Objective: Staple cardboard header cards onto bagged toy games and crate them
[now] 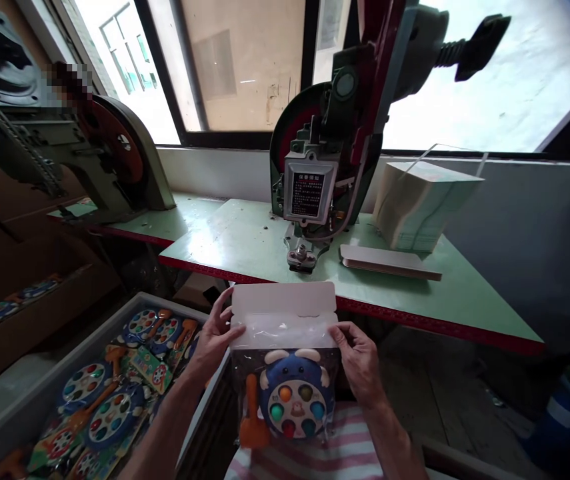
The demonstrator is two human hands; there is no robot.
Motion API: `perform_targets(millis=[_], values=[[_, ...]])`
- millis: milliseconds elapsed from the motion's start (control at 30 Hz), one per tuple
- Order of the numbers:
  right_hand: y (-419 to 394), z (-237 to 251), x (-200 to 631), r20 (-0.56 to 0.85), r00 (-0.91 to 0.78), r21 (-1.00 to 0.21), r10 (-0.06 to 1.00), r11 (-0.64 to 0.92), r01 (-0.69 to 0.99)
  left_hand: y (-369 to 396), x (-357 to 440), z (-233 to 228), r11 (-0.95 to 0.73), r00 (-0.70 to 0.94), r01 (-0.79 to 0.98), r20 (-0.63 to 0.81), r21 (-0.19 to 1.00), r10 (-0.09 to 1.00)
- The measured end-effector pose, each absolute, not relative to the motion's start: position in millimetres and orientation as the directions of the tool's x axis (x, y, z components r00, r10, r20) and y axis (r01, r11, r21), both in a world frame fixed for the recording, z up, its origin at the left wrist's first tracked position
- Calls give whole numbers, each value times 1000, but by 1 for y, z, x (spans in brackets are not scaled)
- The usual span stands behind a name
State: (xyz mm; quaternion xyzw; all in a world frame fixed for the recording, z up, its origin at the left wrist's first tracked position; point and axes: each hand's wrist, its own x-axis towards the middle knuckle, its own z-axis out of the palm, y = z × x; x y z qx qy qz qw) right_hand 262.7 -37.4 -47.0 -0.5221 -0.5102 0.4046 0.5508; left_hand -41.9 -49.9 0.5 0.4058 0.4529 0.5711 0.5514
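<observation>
In front of my lap I hold up a clear plastic bag [245, 365] with a white header card [285, 299] at its top. Inside the bag is a blue animal-shaped toy [295, 377] with several coloured round buttons, beside an orange toy hammer [253, 427]. My left hand [213, 337] grips the left edge of the card and bag, its thumb in front. At the right edge, my right hand [362, 363] pinches the card and bag between thumb and fingers. The card stands just before the front edge of the table.
A stapling machine [309, 190] stands on the green table [225, 233], behind the card. To its right are a flat stack of cards [389, 261] and a strapped card bundle [419, 207]. A grey crate [65, 370] with several bagged toys is at left, below another machine [119, 153].
</observation>
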Motion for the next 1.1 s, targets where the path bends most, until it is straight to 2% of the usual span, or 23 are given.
perform_targets(millis=[133, 367, 467, 633, 767, 867, 933, 1033, 1100], values=[[-38, -52, 263, 114, 168, -993, 979, 111, 29, -55, -31, -18, 126, -212, -329, -203, 936, 956], [-33, -50, 259, 84, 171, -995, 982, 93, -44, -59, -33, -5, 63, -158, -308, -117, 949, 980], [-34, -47, 259, 100, 188, -995, 977, 99, 15, -58, -30, -6, 76, -208, -287, -140, 955, 968], [-36, -42, 259, 192, 227, -964, 955, 141, 226, -56, -25, -16, 60, -302, -264, -142, 963, 943], [-35, -44, 258, 198, 220, -962, 955, 147, 228, -54, -24, -18, 91, -315, -283, -182, 955, 931], [-32, -47, 256, 164, 251, -982, 954, 133, 137, -53, -23, -15, 124, -316, -316, -227, 941, 921], [-29, -47, 256, 113, 258, -992, 959, 122, -18, -52, -23, -13, 143, -304, -314, -242, 939, 921], [-26, -40, 257, 30, 166, -959, 986, 75, -274, -50, -27, -7, 171, -240, -285, -243, 943, 940], [-25, -34, 260, 5, 75, -937, 997, 31, -347, -49, -30, -1, 194, -189, -269, -249, 943, 950]])
